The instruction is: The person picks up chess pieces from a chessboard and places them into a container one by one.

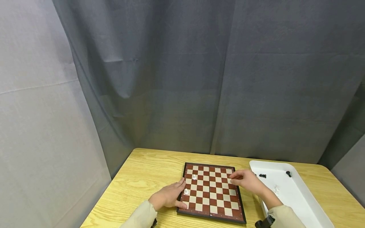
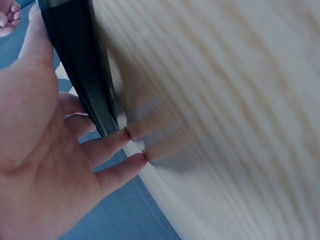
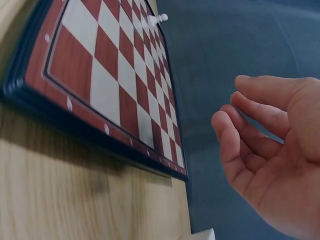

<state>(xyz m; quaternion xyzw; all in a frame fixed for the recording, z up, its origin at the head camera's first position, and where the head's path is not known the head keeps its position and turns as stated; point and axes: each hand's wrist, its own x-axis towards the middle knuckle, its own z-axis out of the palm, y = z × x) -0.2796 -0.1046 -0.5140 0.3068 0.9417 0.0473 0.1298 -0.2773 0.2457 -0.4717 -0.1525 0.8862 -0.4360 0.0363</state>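
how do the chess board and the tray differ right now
The board is checkered red-brown and cream with a dark edge; the tray is plain white.
The board has a flat face and squared corners; the tray has raised walls and rounded corners.
White pieces stand on the board, while black pieces lie in the tray.
Both rest on the table.

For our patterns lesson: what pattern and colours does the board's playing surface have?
The board has reddish-brown and cream checks, best seen in the head view.
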